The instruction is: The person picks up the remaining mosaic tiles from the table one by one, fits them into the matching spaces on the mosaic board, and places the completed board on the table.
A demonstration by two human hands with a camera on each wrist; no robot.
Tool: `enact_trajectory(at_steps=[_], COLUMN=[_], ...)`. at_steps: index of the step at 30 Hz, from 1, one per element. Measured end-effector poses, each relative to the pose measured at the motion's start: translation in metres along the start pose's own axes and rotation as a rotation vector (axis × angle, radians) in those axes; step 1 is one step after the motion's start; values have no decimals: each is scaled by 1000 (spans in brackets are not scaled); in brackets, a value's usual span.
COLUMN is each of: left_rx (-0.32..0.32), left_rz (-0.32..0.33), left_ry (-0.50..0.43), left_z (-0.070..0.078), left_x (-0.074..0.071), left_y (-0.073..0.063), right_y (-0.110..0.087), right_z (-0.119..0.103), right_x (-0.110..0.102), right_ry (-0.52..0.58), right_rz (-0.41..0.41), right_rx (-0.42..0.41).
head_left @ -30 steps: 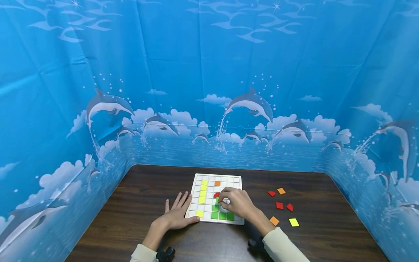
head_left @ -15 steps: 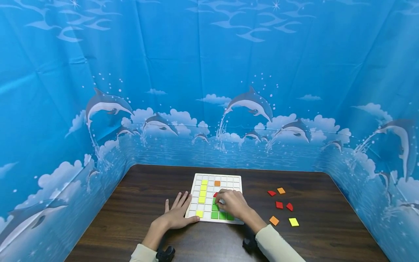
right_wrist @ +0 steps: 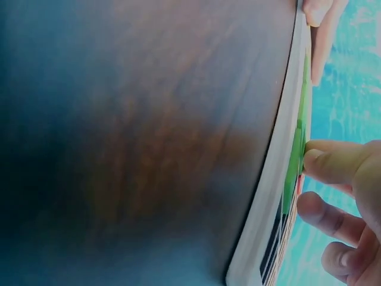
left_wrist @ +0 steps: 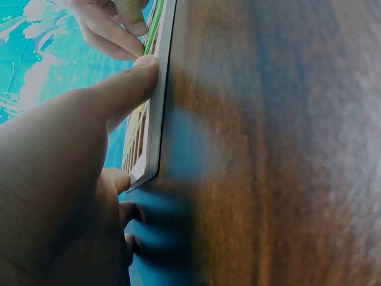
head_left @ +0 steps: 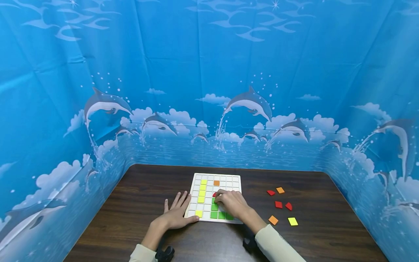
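the dark wood-grain table (head_left: 147, 189) carries everything, the white grid board (head_left: 230, 183) included. the grid board looks thin, stiff and fairly light, so it probably skids if nudged; its rim is the place to steady it. the left hand (head_left: 175, 214) lies at its 8 o'clock side, fingers straight and spread, clasping nothing, thumb touching the 6 o'clock rim. the right hand (head_left: 232, 203) comes in from 4 o'clock, fingers curled, thumb and forefinger pinching a green square tile (head_left: 214, 201) near the board's centre, in a column running down to 6 o'clock. that tile is likely very light, rigid and smooth, hard to break but easy to let slip; opposite edges give the best hold, with little pressure. yellow square tiles (head_left: 202, 191) line up at the board's 10 o'clock. off the board at 3 o'clock lie loose pieces, among them a red quarter-round tile (head_left: 288, 206), best pinched across its straight sides.
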State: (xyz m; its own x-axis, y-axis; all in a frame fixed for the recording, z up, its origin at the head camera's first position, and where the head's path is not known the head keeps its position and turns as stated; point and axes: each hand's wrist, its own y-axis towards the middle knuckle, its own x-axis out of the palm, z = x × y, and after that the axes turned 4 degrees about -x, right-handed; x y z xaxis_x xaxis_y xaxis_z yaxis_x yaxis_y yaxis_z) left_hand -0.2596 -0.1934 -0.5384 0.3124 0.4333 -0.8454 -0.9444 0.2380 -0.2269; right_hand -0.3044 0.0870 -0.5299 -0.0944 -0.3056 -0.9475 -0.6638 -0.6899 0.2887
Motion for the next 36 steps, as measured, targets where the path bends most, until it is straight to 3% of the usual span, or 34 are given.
enact_trajectory(at_steps=[5,12,18,27,36], left_rx=[13,-18,5,-36,5], left_rz=[5,17,17,-6,-5], left_ry=[-12,50,26,52,16], left_z=[-5,-17,-13,3,0], left_x=[4,13,9,-2,-1], left_y=[4,14,11,1,1], right_y=[-2,-5,-6,-9,-18], right_z=[0,-2,-3,-1,5], right_x=[0,0,0,-2,-7], right_ry=[-22,-3,-9,-16,-11], right_rz=[-9,-22,-24,0,48], right_rx=[-14,3,8,17,36])
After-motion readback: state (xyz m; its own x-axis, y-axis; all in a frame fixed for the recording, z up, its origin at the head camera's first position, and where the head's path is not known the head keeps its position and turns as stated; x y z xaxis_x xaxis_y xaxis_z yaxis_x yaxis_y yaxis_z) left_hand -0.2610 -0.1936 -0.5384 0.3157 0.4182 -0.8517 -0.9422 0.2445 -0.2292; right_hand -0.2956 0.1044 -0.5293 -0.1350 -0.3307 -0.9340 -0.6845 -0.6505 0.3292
